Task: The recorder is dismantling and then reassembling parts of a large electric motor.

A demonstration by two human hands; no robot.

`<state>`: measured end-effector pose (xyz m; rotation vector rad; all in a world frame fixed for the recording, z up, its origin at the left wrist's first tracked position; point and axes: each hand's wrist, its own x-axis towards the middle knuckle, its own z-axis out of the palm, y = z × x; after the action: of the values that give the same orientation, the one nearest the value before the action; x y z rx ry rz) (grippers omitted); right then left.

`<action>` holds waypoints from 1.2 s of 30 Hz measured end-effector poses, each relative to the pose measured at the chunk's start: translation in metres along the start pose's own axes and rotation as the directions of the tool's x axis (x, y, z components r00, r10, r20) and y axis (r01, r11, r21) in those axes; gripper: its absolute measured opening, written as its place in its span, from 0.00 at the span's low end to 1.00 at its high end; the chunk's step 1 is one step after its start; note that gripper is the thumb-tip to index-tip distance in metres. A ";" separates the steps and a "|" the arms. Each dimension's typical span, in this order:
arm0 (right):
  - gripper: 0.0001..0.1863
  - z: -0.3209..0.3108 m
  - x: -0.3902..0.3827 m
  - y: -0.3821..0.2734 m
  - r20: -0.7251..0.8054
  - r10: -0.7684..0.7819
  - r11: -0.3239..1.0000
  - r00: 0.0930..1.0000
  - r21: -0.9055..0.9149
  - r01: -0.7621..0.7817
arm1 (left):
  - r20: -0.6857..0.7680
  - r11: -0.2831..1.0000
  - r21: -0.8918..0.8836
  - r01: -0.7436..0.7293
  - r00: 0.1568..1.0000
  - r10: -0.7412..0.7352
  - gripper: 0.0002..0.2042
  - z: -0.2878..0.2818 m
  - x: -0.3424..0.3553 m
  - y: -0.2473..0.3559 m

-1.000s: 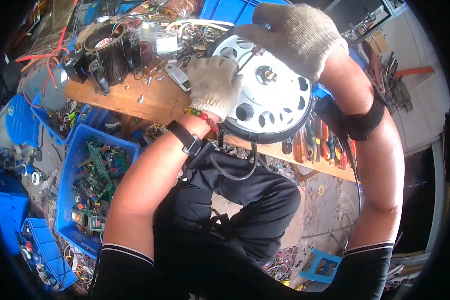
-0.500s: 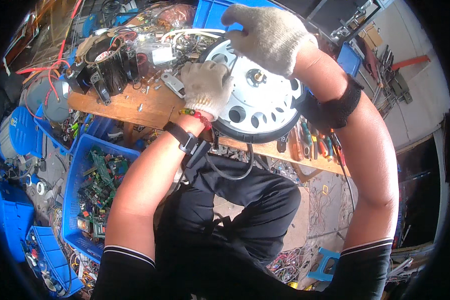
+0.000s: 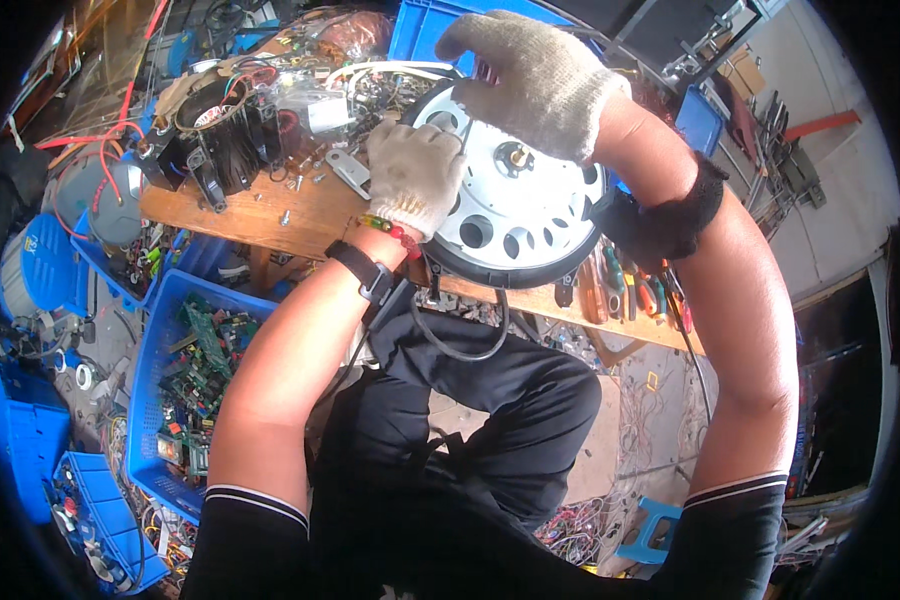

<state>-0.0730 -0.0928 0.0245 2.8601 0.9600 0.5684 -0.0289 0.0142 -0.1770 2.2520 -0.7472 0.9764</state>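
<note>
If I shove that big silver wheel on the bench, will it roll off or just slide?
The wheel lies flat on the wooden bench, so it would probably slide rather than roll. It looks like solid metal, so likely heavy and stiff. Its near edge overhangs the bench, so a push toward you might tip it off.

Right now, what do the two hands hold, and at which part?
Both gloved hands rest on the white wheel hub: left hand at its left rim, right hand at its top edge. A closed grip cannot be told.
</note>
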 end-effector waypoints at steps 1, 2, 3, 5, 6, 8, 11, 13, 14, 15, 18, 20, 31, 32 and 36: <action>0.18 0.000 0.001 -0.005 0.012 -0.046 0.999 0.999 0.014 0.046 | 0.005 1.000 0.004 0.001 1.000 -0.001 0.10 0.001 -0.001 -0.002; 0.18 -0.005 -0.005 -0.010 0.048 0.037 0.999 0.998 -0.007 -0.036 | -0.007 0.998 0.056 -0.014 1.000 0.014 0.11 0.003 -0.002 -0.003; 0.18 -0.008 -0.005 -0.011 0.045 0.047 0.999 0.998 -0.009 -0.047 | -0.022 0.995 0.098 -0.036 0.999 0.038 0.11 0.002 0.000 -0.001; 0.18 -0.012 -0.006 -0.009 0.105 0.152 0.980 0.983 -0.142 -0.136 | -0.017 0.985 0.162 -0.065 0.997 0.069 0.11 0.000 0.004 0.004; 0.18 -0.013 -0.009 -0.008 0.069 0.130 0.988 0.989 -0.094 -0.123 | -0.017 0.969 0.231 -0.083 0.996 0.090 0.11 -0.001 0.006 0.006; 0.19 -0.019 -0.016 -0.005 -0.052 0.140 0.984 0.989 -0.105 -0.145 | 0.020 0.969 0.226 -0.104 0.995 0.102 0.11 0.001 0.010 0.006; 0.14 -0.042 -0.023 -0.005 -0.216 0.281 0.960 0.935 0.048 -0.277 | 0.099 0.954 0.257 -0.154 0.986 0.132 0.11 0.000 0.015 0.001; 0.13 -0.055 -0.034 -0.010 -0.290 0.287 0.951 0.913 0.198 -0.236 | 0.146 0.936 0.285 -0.208 0.974 0.172 0.11 -0.003 0.019 -0.001; 0.13 -0.071 -0.042 -0.019 -0.153 0.437 0.896 0.886 0.162 -0.414 | 0.181 0.940 0.266 -0.215 0.969 0.170 0.11 -0.005 0.020 -0.003; 0.13 -0.065 -0.050 -0.012 -0.160 0.443 0.892 0.882 0.177 -0.416 | 0.217 0.942 0.255 -0.220 0.962 0.166 0.12 -0.008 0.021 -0.005; 0.17 -0.037 -0.087 0.013 -0.127 0.447 0.891 0.885 0.152 -0.428 | 0.345 0.943 0.252 -0.219 0.930 0.124 0.13 -0.012 0.031 0.000; 0.17 -0.026 -0.104 0.020 -0.138 0.470 0.881 0.872 0.141 -0.452 | 0.325 0.933 0.253 -0.258 0.931 0.169 0.13 -0.016 0.032 -0.002; 0.15 -0.014 -0.123 0.023 -0.150 0.577 0.817 0.803 0.128 -0.563 | 0.349 0.881 0.106 -0.460 0.847 0.400 0.07 -0.028 0.042 -0.024; 0.15 -0.014 -0.122 0.023 -0.136 0.579 0.815 0.804 0.119 -0.567 | 0.337 0.884 0.053 -0.465 0.841 0.423 0.06 -0.029 0.043 -0.024; 0.14 -0.020 -0.123 0.021 -0.120 0.566 0.824 0.816 0.067 -0.562 | 0.409 0.910 -0.006 -0.414 0.830 0.380 0.10 -0.034 0.050 -0.008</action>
<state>-0.1594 -0.1836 0.0075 3.1503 0.0887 0.7985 -0.0101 0.0294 -0.1207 2.4568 -1.4303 0.7286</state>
